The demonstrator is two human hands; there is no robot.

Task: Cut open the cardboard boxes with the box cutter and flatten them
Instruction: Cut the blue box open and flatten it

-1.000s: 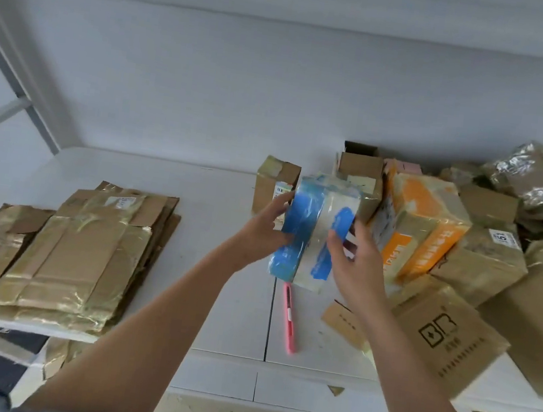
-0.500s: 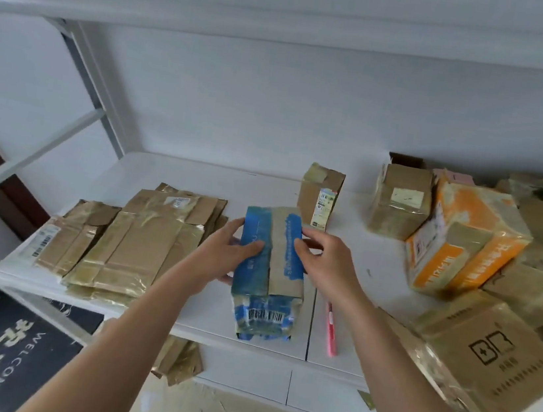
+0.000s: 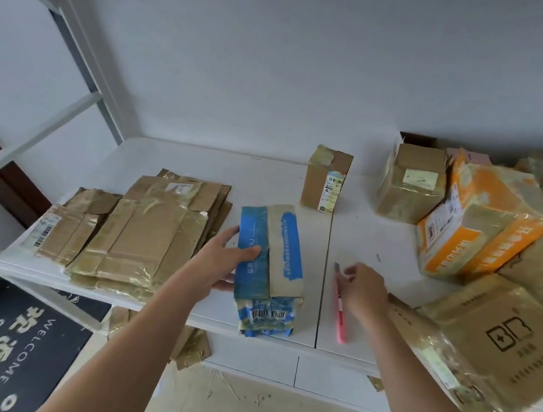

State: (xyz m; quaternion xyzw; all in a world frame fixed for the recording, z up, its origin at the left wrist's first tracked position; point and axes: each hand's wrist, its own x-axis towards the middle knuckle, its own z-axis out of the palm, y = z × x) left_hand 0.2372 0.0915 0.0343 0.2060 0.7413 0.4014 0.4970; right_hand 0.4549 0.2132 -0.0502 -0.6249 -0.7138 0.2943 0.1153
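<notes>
1. Where the view begins, nearest of all, a dark welcome mat (image 3: pixel 2 353) lies on the floor at the near left; scraps of cardboard (image 3: pixel 189 350) hang under the shelf's near edge.
2. On the near lip of the white shelf (image 3: pixel 178 166) stands the blue-and-tan taped box (image 3: pixel 269 267), barcode end toward the viewer, its long axis running near to far; the left hand (image 3: pixel 221 265) grips its left side, thumb over the top face and fingers down the flank.
3. Just right of that box lies the pink box cutter (image 3: pixel 339 311), its long axis also near to far, blade tip pointing away; the right hand (image 3: pixel 362 294) sits on top of it with fingers curled toward the handle, though I cannot tell if they have closed round it or only touch it.
4. Judging from this, the next move turns on the cutter lying directly right of the box and parallel to its taped top seam; the right hand is the nearer one to it, and once lifted the blade needs only a short carry leftward.
5. Left of the box, a stack of flattened boxes (image 3: pixel 142 233) lies flat; at the near right sits a large brown carton (image 3: pixel 500 343).
6. Farther back stand a small upright box (image 3: pixel 326 182), a tan box (image 3: pixel 410 186) and an orange-and-white box (image 3: pixel 481 230).
</notes>
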